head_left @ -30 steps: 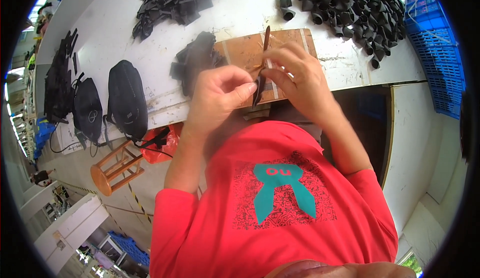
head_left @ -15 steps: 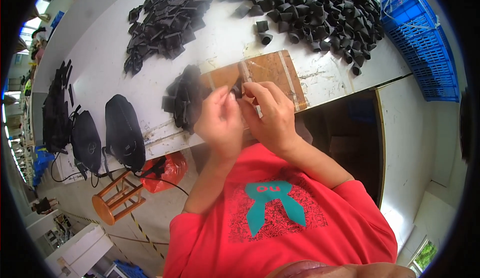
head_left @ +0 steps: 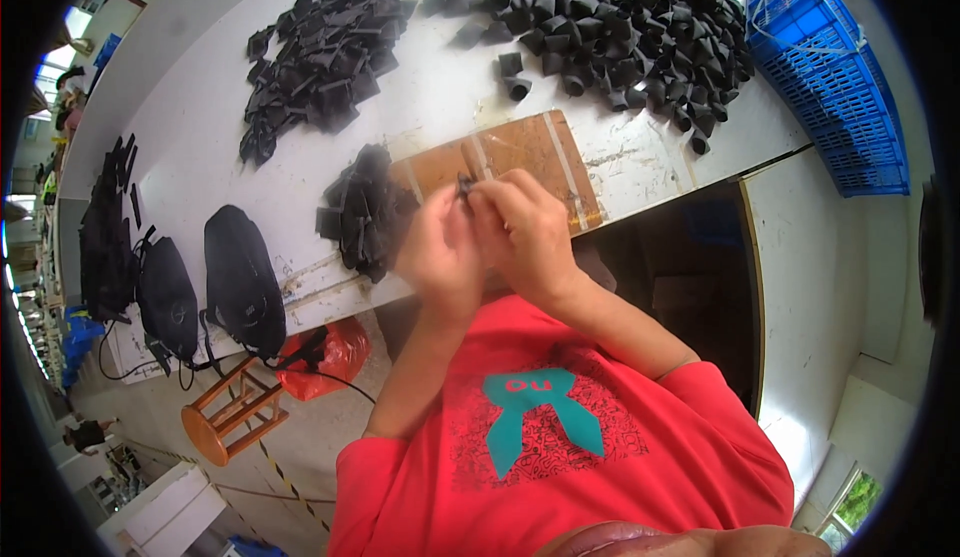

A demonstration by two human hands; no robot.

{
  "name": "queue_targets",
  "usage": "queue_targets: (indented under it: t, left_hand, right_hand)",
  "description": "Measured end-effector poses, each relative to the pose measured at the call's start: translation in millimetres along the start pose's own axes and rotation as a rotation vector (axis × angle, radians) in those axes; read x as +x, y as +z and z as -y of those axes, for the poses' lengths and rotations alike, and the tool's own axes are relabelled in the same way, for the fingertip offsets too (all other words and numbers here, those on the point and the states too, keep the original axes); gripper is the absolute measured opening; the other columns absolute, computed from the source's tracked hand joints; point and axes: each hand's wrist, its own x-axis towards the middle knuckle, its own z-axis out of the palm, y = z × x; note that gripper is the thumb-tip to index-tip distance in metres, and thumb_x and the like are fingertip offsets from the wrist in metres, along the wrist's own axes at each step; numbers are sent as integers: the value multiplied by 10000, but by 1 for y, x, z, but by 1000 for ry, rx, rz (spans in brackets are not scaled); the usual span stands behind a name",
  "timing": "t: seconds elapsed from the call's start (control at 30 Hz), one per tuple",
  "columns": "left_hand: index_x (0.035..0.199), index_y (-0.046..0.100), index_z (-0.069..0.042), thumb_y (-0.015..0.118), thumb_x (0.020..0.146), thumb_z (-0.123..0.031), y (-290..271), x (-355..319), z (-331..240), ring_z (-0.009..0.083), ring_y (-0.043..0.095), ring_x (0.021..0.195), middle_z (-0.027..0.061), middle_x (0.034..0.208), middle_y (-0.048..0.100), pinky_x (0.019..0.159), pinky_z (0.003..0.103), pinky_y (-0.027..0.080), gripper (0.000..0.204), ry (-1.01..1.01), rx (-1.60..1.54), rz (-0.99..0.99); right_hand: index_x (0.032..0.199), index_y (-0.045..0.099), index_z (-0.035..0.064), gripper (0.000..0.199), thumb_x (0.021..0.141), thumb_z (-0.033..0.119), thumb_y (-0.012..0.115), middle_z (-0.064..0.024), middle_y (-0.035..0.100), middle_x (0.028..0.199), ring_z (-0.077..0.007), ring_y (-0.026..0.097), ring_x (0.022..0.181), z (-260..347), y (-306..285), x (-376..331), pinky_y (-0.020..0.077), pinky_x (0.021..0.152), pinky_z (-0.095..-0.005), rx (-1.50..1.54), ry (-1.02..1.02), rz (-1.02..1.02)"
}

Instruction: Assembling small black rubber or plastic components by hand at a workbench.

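Observation:
Both my hands meet above a brown board (head_left: 545,152) at the front of the white table. My right hand (head_left: 532,232) is closed, its thumb and fingers pinching a small black fabric piece (head_left: 464,187). Against it, my left hand (head_left: 440,257) is curled at the same piece, smeared by motion. Most of the piece is hidden behind my fingers. Just left of my left hand lies a small heap of flat black pieces (head_left: 358,212), partly covered by the hand.
A white table (head_left: 440,87) carries flat black pieces (head_left: 325,72) far left and black loops (head_left: 610,32) far right. Two black bags (head_left: 240,277) and black strips (head_left: 105,247) lie left. Beyond the edges are a blue crate (head_left: 835,87), a wooden stool (head_left: 235,417) and a red plastic bag (head_left: 335,362).
My hands have drawn closer together around the black piece, which now shows less between my fingers. The whole view has shifted slightly.

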Motion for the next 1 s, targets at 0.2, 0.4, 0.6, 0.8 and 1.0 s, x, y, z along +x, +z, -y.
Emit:
queue_targets:
  t: [0.2,0.4,0.6,0.8,1.0]
  left_hand:
    - [903,591,47,556,796,55,-1,-3,0,49,541,597,46,723,610,533,183,460,113,-214,-264,70]
    - [889,585,27,579,784,29,-3,4,-5,37,521,540,67,705,612,450,155,413,104,0,-70,-28]
    - [978,520,35,554,751,47,-31,23,2,39,436,467,90,788,589,395,165,338,229,-1098,-1641,285]
    - [947,533,18,507,745,82,-26,20,-18,113,579,624,96,808,583,540,217,471,213,-711,-810,266]
    - [982,510,37,443,825,13,-25,36,1,25,381,366,158,836,596,315,181,267,173,-980,-1502,216]
  right_hand:
    - [815,581,17,122,720,64,641,-104,542,687,-219,557,561,-1,-3,6,428,488,-288,318,184,17]
    - [808,567,17,98,716,-11,584,-107,533,694,-263,528,565,0,5,1,430,495,-324,-91,-35,6]
    - [766,591,-1,59,744,53,579,-21,526,582,-106,481,479,0,1,0,407,443,-270,600,483,22]
    - [775,572,54,131,811,180,578,58,452,607,-14,365,522,-6,-16,6,284,448,-165,1632,995,369]
    - [747,546,48,264,864,283,523,45,442,616,-33,384,561,6,-38,38,315,486,-191,929,755,528]
